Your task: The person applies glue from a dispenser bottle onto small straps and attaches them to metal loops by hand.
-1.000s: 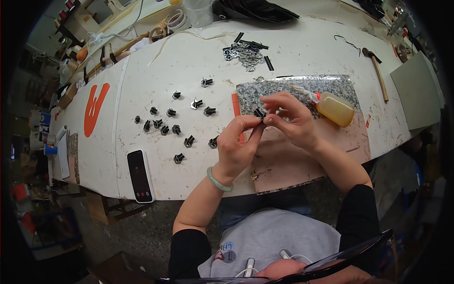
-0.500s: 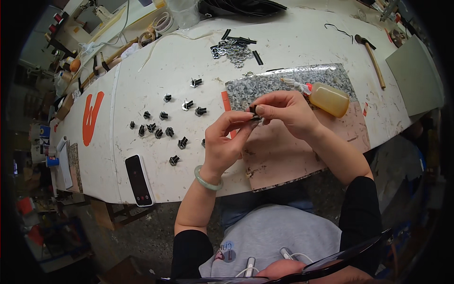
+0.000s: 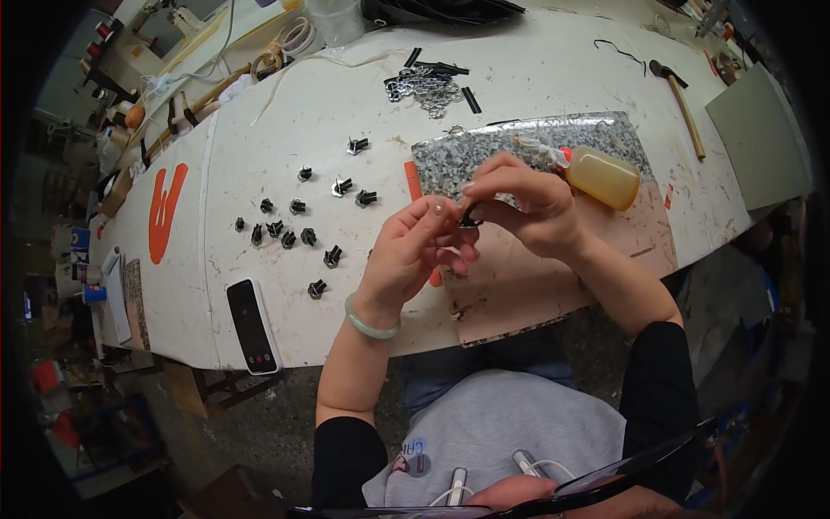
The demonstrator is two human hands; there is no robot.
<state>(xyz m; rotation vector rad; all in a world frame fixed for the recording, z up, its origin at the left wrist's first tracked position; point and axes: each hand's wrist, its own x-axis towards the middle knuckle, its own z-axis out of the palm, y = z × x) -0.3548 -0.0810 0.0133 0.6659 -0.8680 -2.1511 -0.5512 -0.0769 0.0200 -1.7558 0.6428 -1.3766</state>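
The right hand (image 3: 540, 212) pinches a small black piece (image 3: 469, 217) between its thumb and fingers, up over the speckled board (image 3: 605, 134). Half a second ago, the left hand (image 3: 399, 255) was pinching at it too. Now its thumb and fingers have come apart and are loosely bent, just beside the piece. I cannot tell if a fingertip touches it. A yellow bottle (image 3: 605, 179) lies near the right hand. Little black and silver bits (image 3: 341, 186) are scattered to the left, above a phone (image 3: 253, 329).
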